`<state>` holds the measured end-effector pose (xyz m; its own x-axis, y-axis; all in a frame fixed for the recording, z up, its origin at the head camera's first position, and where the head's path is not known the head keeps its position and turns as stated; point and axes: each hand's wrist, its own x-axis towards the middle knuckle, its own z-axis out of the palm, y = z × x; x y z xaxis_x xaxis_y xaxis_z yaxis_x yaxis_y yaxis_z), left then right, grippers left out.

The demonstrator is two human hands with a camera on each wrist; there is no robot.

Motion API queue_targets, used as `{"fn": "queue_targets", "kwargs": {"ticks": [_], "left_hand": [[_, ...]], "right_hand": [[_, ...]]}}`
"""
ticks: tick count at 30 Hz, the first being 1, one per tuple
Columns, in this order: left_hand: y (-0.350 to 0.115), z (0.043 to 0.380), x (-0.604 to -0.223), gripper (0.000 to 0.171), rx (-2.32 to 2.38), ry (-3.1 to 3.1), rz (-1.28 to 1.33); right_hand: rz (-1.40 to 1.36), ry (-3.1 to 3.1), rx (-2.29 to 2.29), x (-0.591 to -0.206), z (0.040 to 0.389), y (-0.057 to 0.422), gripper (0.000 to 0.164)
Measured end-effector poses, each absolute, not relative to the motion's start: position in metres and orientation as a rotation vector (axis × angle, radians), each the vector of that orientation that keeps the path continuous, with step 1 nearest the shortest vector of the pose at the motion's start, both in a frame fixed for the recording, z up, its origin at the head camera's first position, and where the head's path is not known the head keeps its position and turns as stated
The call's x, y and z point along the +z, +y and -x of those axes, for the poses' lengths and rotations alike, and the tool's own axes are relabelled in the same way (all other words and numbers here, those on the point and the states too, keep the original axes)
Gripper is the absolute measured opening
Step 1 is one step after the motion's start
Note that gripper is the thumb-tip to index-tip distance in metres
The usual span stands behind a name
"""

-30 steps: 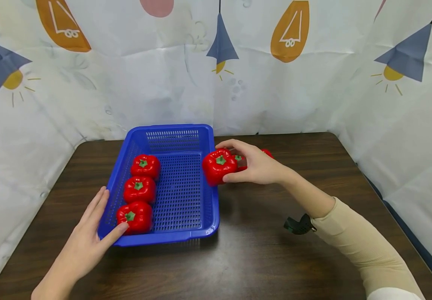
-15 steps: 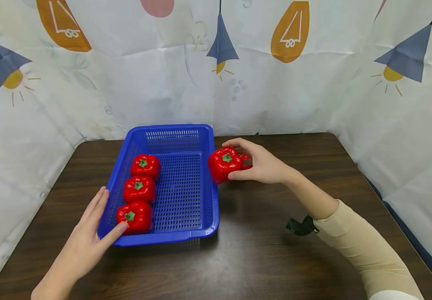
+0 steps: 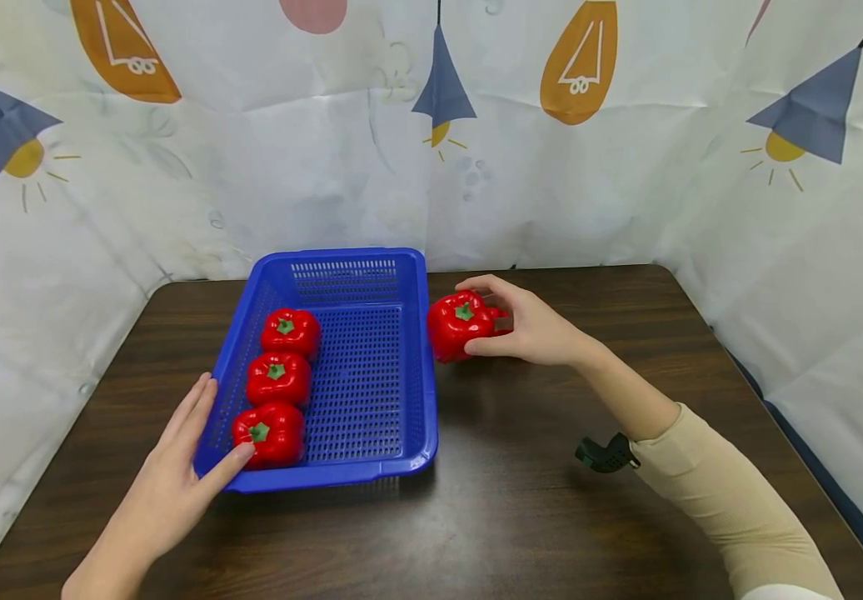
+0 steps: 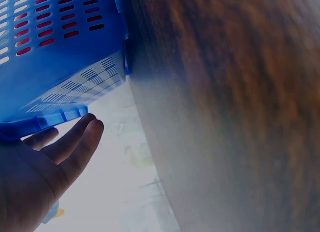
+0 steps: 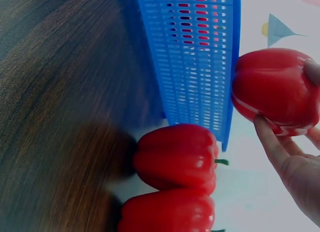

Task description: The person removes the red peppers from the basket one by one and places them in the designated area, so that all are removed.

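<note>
In the head view, my right hand (image 3: 529, 329) grips a glossy red bell pepper (image 3: 452, 327) with a green stem at the basket's right rim. The right wrist view shows this held pepper (image 5: 272, 87) up at rim height, fingers and thumb around its sides. My left hand (image 3: 165, 483) rests at the front-left corner of the blue basket (image 3: 431, 408), its straight fingers along the outside. Its thumb lies over the rim, at the nearest pepper (image 3: 276, 437). Behind that one, two more peppers (image 3: 279, 379) form a row along the basket's left side.
Beside the basket, two red peppers stand on the table, a nearer one (image 5: 167, 212) and one against the basket wall (image 5: 175, 157); my right hand mostly hides them in the head view. The dark wooden table (image 3: 491, 500) ends at a printed white curtain (image 3: 551, 200).
My right hand has moved right and slightly back with the held pepper, from overlapping the basket's right rim to its outer side. My left hand and the basket stay put.
</note>
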<state>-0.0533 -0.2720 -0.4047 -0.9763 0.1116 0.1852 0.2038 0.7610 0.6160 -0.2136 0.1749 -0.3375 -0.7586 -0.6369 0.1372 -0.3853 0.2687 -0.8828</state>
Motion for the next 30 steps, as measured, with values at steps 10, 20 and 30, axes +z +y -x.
{"fn": "queue_targets", "kwargs": {"ticks": [10, 20, 30], "left_hand": [[-0.272, 0.053, -0.406, 0.092, -1.016, -2.804, 0.263], [-0.273, 0.053, -0.405, 0.092, -1.015, -2.812, 0.256], [-0.272, 0.053, -0.404, 0.092, -1.033, -2.811, 0.253]], "right_hand": [[0.865, 2.318, -1.498, -0.343, 0.217, 0.184, 0.066], [0.793, 2.379, -1.465, -0.350, 0.222, 0.199, 0.066], [0.723, 2.367, -1.537, -0.346, 0.221, 0.225, 0.067]]}}
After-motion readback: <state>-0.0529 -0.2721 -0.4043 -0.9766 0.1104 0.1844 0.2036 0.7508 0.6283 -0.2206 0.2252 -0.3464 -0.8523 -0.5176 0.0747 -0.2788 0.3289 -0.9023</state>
